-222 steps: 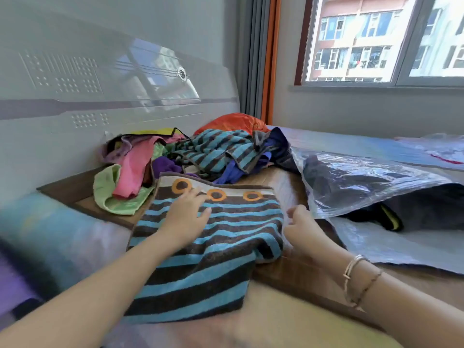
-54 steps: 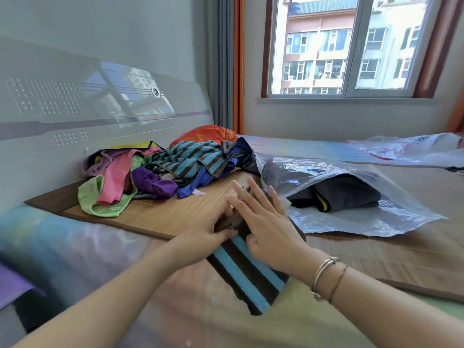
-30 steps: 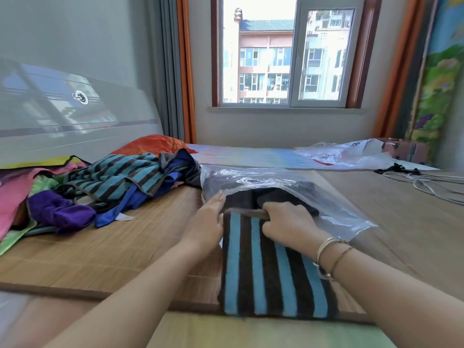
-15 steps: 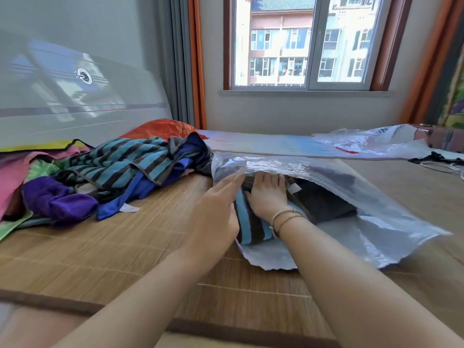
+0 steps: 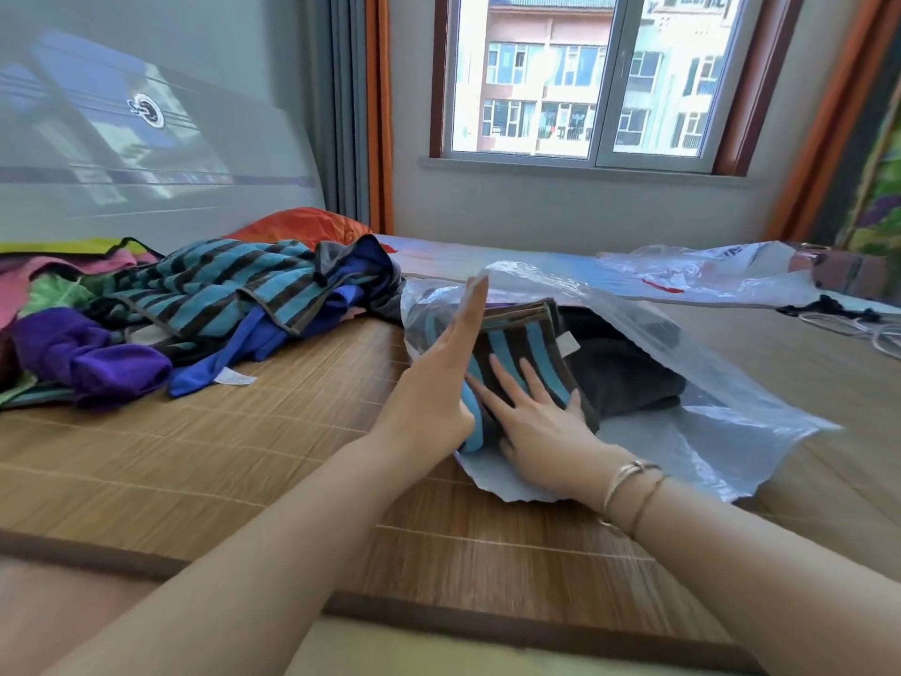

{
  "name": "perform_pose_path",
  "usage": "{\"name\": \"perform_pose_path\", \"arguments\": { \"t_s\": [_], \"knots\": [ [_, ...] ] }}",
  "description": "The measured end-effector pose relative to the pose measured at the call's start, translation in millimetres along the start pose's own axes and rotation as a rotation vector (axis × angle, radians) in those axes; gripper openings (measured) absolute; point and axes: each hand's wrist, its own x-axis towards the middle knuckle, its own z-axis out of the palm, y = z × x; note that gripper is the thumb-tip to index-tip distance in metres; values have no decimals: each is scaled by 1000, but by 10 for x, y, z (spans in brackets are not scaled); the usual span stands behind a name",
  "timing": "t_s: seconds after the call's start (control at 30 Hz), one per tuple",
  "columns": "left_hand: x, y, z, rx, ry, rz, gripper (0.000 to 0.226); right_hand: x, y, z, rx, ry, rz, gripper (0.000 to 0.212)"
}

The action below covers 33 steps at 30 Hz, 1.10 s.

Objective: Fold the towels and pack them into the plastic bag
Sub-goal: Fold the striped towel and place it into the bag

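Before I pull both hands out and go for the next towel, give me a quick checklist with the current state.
1. Folded striped towel inside plastic bag: not ok, near end sticks out.
2. Fold intact: ok.
3. Left hand open, holding bag mouth up: ok.
4. Right hand flat on towel, free to withdraw: ok.
5. Dark towel already packed beside it: ok.
6. Unfolded pile within reach: ok.
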Motion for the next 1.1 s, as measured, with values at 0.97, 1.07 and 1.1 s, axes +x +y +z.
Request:
{"name": "perform_pose_path", "arguments": {
  "t_s": [0.97, 1.07, 1.1],
  "knots": [
    [-850, -309, -414, 74, -134, -87, 70, -615, -583, -341, -88, 155, -158, 58],
    [-1165, -441, -669, 129, -121, -175, 49, -750, -895, -463, -46, 331, -253, 45],
    [-1265, -500, -780, 129, -115, -235, 46, -749, -1011, -488, -32, 360, -285, 41]
  ]
}}
